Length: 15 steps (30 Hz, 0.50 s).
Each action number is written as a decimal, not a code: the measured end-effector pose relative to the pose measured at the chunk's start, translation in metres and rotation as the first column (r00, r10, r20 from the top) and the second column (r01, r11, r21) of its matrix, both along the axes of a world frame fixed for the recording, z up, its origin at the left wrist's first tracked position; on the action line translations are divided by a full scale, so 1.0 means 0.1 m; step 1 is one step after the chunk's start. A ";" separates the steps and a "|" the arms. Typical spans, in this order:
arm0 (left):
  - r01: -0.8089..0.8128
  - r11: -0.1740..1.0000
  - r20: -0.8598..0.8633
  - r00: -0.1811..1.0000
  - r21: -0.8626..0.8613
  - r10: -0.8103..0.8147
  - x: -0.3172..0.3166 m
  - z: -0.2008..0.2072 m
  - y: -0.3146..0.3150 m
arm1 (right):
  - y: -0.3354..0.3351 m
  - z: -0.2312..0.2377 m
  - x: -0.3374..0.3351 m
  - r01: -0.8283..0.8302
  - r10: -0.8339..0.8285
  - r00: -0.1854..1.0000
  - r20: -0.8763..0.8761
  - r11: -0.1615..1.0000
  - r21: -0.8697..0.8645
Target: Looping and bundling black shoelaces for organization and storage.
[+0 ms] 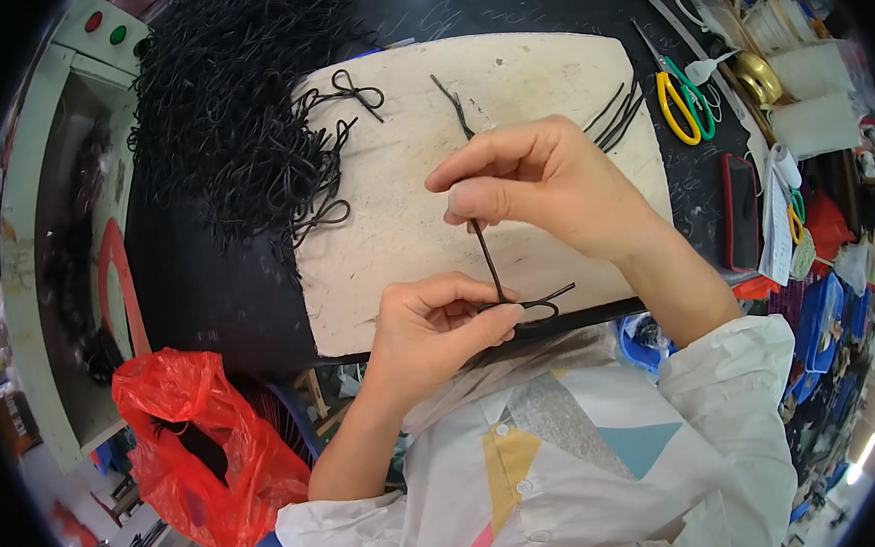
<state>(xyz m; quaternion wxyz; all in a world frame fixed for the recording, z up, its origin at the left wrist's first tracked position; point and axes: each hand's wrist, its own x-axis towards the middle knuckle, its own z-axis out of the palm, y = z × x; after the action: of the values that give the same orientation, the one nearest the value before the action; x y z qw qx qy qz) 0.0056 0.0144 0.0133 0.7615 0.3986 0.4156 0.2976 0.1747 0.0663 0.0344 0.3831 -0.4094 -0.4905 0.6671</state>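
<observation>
Near the front edge of a pale board (395,236), my left hand (431,329) pinches a thin black cord (488,255) where it is bent into a small loop, and a short end sticks out to the right. Farther up, my right hand (542,182) has thumb and index finger closed on the standing length of the same cord, which is drawn straight between the hands. Beyond my right fingers a forked black strand (455,104) shows; whether it belongs to this cord is hidden by the hand.
A big heap of black looped cords (237,105) covers the board's left side. Several loose cord pieces (616,117) lie at its right edge. Yellow-and-green-handled scissors (685,108) and a dark red-edged case (740,213) are farther right. A red plastic bag (208,458) hangs at lower left.
</observation>
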 end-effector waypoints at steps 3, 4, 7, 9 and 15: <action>-0.137 0.990 0.106 0.985 0.022 0.134 -0.06 -0.04 -0.05 | 0.03 -0.01 0.04 0.037 -0.039 0.999 -0.031 0.999 -0.040; -0.193 0.981 0.156 0.970 0.035 0.186 -0.06 -0.05 -0.06 | 0.01 -0.10 0.06 0.122 -0.122 0.991 -0.047 0.993 -0.006; -0.568 0.820 0.348 0.755 -0.078 0.556 0.03 -0.04 0.00 | -0.21 -0.32 0.00 0.156 -0.372 0.881 0.291 0.810 0.565; -0.571 0.821 0.269 0.794 0.022 0.545 0.03 -0.12 0.06 | -0.39 -0.42 0.00 -0.142 -0.539 0.753 0.377 0.427 0.893; -0.245 0.875 0.013 0.965 0.418 0.263 -0.01 -0.20 0.03 | -0.46 -0.27 -0.06 0.001 -0.476 0.826 0.301 0.535 0.845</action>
<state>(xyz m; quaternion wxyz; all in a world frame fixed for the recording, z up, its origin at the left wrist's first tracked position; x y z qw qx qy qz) 0.0046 0.0177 -0.0071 0.6039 0.5002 0.4081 0.4676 0.1683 0.0207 0.0070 0.4777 -0.4083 -0.7585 0.1726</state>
